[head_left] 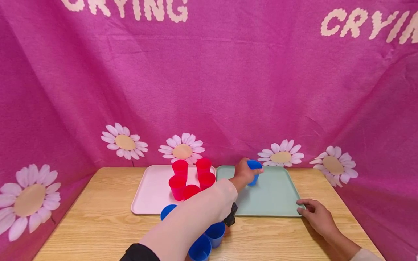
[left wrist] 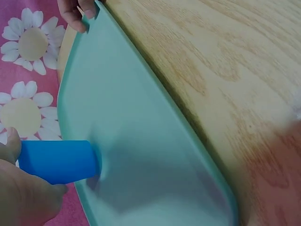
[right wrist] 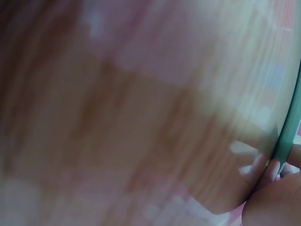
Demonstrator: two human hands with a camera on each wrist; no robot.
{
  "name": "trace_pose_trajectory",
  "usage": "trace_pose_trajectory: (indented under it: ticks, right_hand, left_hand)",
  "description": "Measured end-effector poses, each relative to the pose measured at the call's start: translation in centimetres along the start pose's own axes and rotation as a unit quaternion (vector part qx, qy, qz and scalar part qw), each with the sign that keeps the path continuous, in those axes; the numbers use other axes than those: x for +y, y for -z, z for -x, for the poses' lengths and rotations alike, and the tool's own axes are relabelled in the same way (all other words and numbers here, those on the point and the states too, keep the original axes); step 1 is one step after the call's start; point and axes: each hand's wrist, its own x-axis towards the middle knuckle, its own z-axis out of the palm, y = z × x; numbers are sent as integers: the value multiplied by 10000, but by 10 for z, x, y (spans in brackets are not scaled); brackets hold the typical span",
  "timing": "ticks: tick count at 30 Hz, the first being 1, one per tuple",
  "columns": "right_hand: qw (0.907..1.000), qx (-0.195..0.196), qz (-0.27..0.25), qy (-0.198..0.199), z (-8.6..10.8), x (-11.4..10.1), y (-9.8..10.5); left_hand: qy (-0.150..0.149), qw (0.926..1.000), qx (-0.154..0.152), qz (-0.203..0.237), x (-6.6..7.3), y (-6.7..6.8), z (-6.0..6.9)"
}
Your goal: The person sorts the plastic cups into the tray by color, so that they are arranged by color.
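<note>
My left hand (head_left: pixel 245 172) grips a blue cup (head_left: pixel 253 174), fingers and thumb round its sides. That cup is upright at the back left of the green tray (head_left: pixel 271 199); in the left wrist view its base (left wrist: pixel 91 162) is at the tray surface, and I cannot tell whether it touches. At the tray's front right corner my right hand (head_left: pixel 318 217) holds the rim between thumb and fingers. More blue cups (head_left: pixel 200 248) stand on the table in front, partly hidden by my left forearm.
A pink tray (head_left: pixel 150 192) lies left of the green one, bearing several red cups (head_left: pixel 177 186). The wooden table (head_left: pixel 88 217) ends at a pink cloth (head_left: pixel 209 90) with daisies behind. My left sleeve (head_left: pixel 192 221) crosses above the front cups.
</note>
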Motion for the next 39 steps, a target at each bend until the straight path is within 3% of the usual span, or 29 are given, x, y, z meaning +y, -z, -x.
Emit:
trace_pose_trajectory:
  ticks: [5,13,25,34,39]
  right_hand:
    - [10000,-6,-22,-31,0,1,0]
    - [9999,-75,-77,-104,-2,1,-1]
    - [9997,-101,-154,-161,-1,-2,0]
    - [9997,-91,-124,-188,-3,-1,0]
    - [9995,-146,-166,-236,-3,0,0]
  left_hand:
    - [43,9997,-237,-28,-3,1,2]
    - [174,9992,-357,21,-5,2,3]
    - [13,9987,-479,178,1,15,4]
    - [-564,9966,-511,303,10,38,16]
    - [-898,9926,-687,434,14,56,27]
